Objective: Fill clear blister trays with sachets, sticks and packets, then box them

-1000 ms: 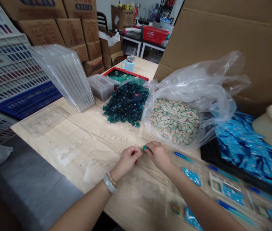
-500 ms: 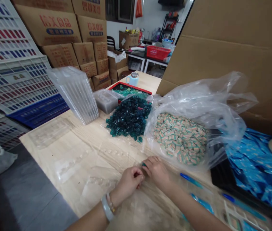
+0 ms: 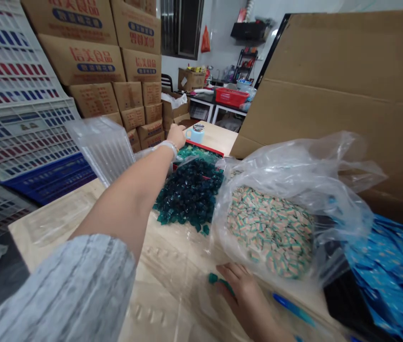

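My left hand (image 3: 176, 135) is stretched far across the table, right beside the light blue mug (image 3: 196, 134) and above the red tray of green candies (image 3: 196, 150); its fingers are curled and I cannot see anything in them. My right hand (image 3: 244, 289) rests near the table's front edge with fingers spread flat, touching a small teal wrapped candy (image 3: 213, 278). A heap of dark teal wrapped candies (image 3: 189, 194) lies between the two hands. A clear plastic bag of striped candies (image 3: 273, 228) stands just beyond my right hand.
A stack of clear plastic trays (image 3: 103, 147) leans at the left. Blue packets (image 3: 394, 270) fill a dark tray at the right. A large cardboard sheet (image 3: 344, 85) stands behind. White and blue crates (image 3: 16, 123) and stacked cartons (image 3: 94, 57) line the left.
My left hand left the spot beside my right hand and reached far forward to the mug. My right hand stayed low on the table and opened flat. The view tilted up.
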Motion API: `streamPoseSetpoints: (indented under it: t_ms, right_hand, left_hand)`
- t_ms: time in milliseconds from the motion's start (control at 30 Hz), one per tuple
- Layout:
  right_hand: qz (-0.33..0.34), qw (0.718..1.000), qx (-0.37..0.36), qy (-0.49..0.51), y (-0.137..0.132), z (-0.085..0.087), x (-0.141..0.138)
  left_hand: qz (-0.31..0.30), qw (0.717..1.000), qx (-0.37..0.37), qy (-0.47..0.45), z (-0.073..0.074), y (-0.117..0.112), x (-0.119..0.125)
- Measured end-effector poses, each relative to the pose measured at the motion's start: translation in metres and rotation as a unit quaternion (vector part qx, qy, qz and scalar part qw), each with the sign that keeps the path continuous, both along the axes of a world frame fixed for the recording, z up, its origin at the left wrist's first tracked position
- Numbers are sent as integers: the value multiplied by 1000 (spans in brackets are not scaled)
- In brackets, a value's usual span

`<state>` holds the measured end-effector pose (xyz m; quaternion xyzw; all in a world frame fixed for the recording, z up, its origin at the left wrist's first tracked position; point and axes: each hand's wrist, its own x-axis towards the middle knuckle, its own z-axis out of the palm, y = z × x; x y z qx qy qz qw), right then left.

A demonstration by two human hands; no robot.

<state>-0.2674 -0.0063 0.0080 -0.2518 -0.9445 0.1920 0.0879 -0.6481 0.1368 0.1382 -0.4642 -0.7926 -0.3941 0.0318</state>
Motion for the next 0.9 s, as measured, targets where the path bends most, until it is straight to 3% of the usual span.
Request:
streamPoseSetpoints:
  t_ms: [100,200,400,500,567,733,800,900]
  right_hand:
    - [9,999,0,44,4,0,5]
    - [26,997,-9,70,5,2,4]
    - [37,994,-5,103,17,15,-14]
    - [38,991,35,121,50,29,-49]
    - [38,990,67,120,82,38,-87]
    - [-78,991,96,-54,155,36,-179]
    - [-101,985,86,-108,166,30,-191]
    - [-106,986,109,-75,156,28,-176]
  left_hand:
    - [55,997,-46,0,-22,8,-12]
    - [59,995,-75,24,-40,1,-5]
    - [-58,984,-154,65,-73,-38,47]
    - [-110,967,-203,110,-95,-68,80]
    - [-106,961,-217,134,-108,-81,97]
    - [-60,972,-191,123,-123,-72,117]
    - [-81,970,-189,128,-126,-63,118]
    - [-112,968,-177,141,-131,-60,116]
